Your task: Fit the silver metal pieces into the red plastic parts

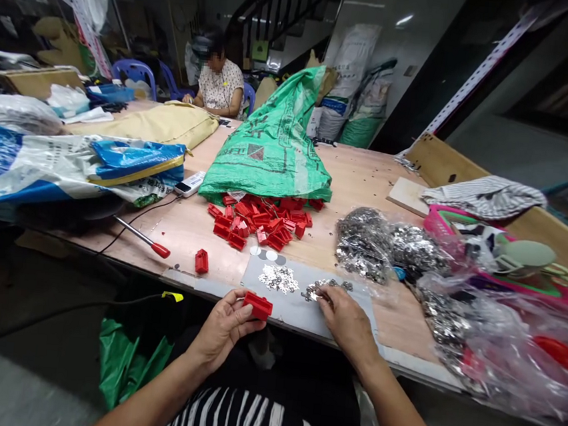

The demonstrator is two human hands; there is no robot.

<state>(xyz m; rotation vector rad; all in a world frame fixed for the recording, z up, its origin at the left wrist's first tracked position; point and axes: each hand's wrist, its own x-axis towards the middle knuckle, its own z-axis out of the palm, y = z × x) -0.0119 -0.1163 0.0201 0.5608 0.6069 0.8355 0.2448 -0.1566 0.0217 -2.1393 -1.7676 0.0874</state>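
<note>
My left hand (226,324) grips a small red plastic block (258,305) at the table's near edge. My right hand (347,319) rests on a grey sheet (299,311), its fingertips pinched into a little heap of tiny silver metal parts (319,288). A second heap of silver parts (278,278) lies on the sheet to the left. A pile of red blocks (263,221) spills from a green woven sack (275,145) further back. One lone red block (202,261) stands left of the sheet.
Clear plastic bags full of silver parts (386,246) lie at right, beside a pink basket (486,249). A red-handled screwdriver (143,238), blue-and-white sacks (68,162) and a yellow sack (157,122) lie at left. Another person (219,79) sits at the far end.
</note>
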